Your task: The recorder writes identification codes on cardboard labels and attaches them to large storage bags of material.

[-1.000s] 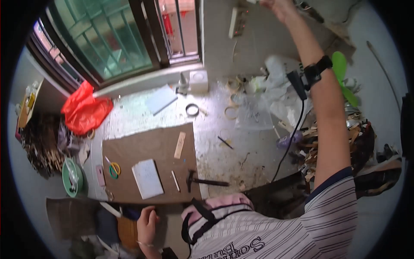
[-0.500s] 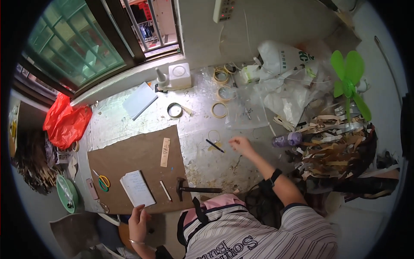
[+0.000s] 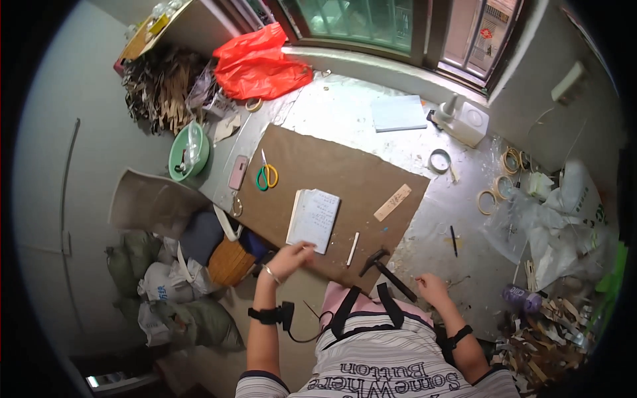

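Observation:
My left hand [image 3: 292, 261] is at the near edge of an open notebook [image 3: 313, 219] with handwriting, its fingers loosely bent and nothing seen in them. I cannot tell whether the fingertips touch the page. My right hand [image 3: 432, 290] is over the grey tabletop, just right of the handle of a black hammer [image 3: 391, 273], empty with its fingers slightly apart. The notebook lies on a brown sheet [image 3: 358, 174]. Around it are a white pen-like stick [image 3: 353, 249], a tan strip with writing [image 3: 393, 202] and scissors with green and yellow handles [image 3: 267, 176].
A pink rectangular case [image 3: 237, 172] and green basin [image 3: 189, 151] lie left, a red plastic bag [image 3: 259, 66] behind. Rightward are a dark pen [image 3: 454, 241], tape rolls [image 3: 486, 201], plastic bags [image 3: 561, 232], a purple bottle [image 3: 521, 298] and leather-like strips [image 3: 551, 338].
The view has swung left. My right hand has drawn back from beside the dark pen to near the hammer. My left hand has moved forward to the notebook's near edge.

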### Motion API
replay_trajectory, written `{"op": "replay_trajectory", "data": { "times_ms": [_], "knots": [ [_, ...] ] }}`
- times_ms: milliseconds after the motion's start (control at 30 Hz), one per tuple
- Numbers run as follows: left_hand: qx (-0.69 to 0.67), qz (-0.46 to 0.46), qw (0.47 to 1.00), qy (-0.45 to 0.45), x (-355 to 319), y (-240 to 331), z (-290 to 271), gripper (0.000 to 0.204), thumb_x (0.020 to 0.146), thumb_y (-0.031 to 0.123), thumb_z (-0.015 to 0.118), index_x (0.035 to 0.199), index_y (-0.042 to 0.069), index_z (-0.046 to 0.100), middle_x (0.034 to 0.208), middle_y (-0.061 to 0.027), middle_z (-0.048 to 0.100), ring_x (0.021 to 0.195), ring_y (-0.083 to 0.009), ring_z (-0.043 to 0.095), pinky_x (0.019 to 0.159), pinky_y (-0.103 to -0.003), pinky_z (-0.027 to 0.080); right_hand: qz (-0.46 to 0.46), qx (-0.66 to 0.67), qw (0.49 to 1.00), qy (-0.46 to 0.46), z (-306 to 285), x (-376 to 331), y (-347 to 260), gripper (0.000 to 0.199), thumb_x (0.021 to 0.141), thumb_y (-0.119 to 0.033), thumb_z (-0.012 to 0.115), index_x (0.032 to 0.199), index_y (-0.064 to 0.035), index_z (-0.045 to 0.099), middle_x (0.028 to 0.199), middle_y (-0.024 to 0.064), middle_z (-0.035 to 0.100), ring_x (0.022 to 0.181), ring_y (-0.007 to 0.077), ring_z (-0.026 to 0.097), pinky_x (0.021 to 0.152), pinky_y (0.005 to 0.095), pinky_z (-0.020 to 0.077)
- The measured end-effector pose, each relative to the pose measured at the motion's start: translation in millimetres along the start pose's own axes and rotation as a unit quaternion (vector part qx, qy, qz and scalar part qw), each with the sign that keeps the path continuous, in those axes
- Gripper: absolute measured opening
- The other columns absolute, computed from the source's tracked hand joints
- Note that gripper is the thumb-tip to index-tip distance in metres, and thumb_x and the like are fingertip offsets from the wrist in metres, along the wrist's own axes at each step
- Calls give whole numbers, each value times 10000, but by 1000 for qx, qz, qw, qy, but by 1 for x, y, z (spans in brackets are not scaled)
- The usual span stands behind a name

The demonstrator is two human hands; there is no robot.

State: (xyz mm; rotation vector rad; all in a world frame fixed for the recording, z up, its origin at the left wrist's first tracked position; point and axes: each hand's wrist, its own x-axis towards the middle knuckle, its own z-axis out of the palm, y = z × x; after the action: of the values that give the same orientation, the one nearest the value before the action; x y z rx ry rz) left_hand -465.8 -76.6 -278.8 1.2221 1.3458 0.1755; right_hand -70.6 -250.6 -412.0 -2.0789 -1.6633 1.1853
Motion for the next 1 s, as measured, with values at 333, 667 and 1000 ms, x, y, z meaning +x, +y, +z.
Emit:
{"op": "replay_trajectory", "data": {
  "times_ms": [333, 667, 1000],
  "knots": [
    [191, 37, 900, 391, 178, -136, -185, 241, 817, 240, 575, 889, 34, 677, 867, -206, 647, 826, -352, 632, 740, -392, 492, 40, -62, 996, 43, 2, 9, -90, 183, 815, -141, 521, 893, -52, 660, 843, 167, 618, 790, 347, 591, 708, 408, 474],
    [260, -29, 876, 404, 279, -151, -219, 429, 673, 369, 740, 843, -4, 612, 739, -170, 637, 721, -335, 629, 691, -418, 496, 45, 4, 997, 54, 70, 21, -196, 183, 822, -139, 531, 946, -55, 635, 911, 154, 625, 841, 325, 600, 732, 390, 489],
    [65, 136, 988, -41, 114, -19, -22, 213, 724, 114, 676, 886, -8, 612, 681, -45, 609, 614, -88, 573, 561, -248, 479, 123, 697, 706, 15, 72, 81, -272, 360, 929, -217, 518, 1182, 39, 505, 1087, 100, 582, 965, 166, 572, 897, 294, 449]
  ]
}}
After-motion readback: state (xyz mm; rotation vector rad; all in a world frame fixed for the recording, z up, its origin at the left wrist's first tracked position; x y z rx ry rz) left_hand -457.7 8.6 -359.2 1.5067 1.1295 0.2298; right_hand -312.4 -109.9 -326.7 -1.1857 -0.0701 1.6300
